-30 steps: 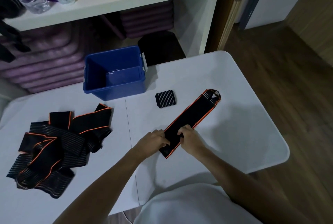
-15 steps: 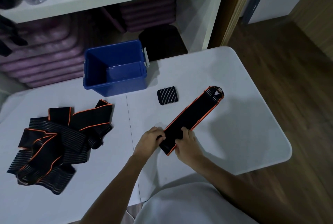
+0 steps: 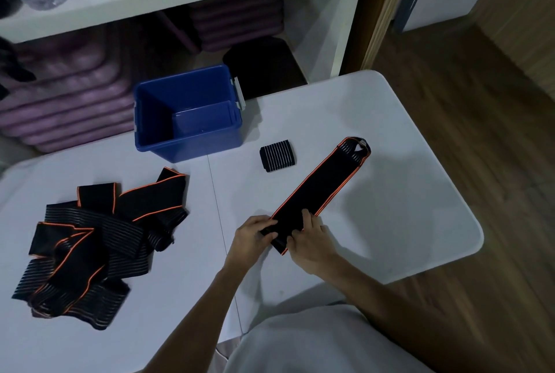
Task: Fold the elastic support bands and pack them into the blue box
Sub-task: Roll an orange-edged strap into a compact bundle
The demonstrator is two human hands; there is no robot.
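Both hands rolling one band's near end on the white table [image 3: 405,192].

Left hand [image 3: 250,236] and right hand [image 3: 309,242] pinch the long black orange-edged elastic band [image 3: 321,189] (lying diagonally); the open blue plastic box [image 3: 187,129] stands behind, apart.

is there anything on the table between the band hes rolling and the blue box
Almost nothing. The band lies in both hands' grip, left hand and right hand, at its near end. The blue box stands open and looks empty. Only the small folded band lies just right of the direct path, low and flat.
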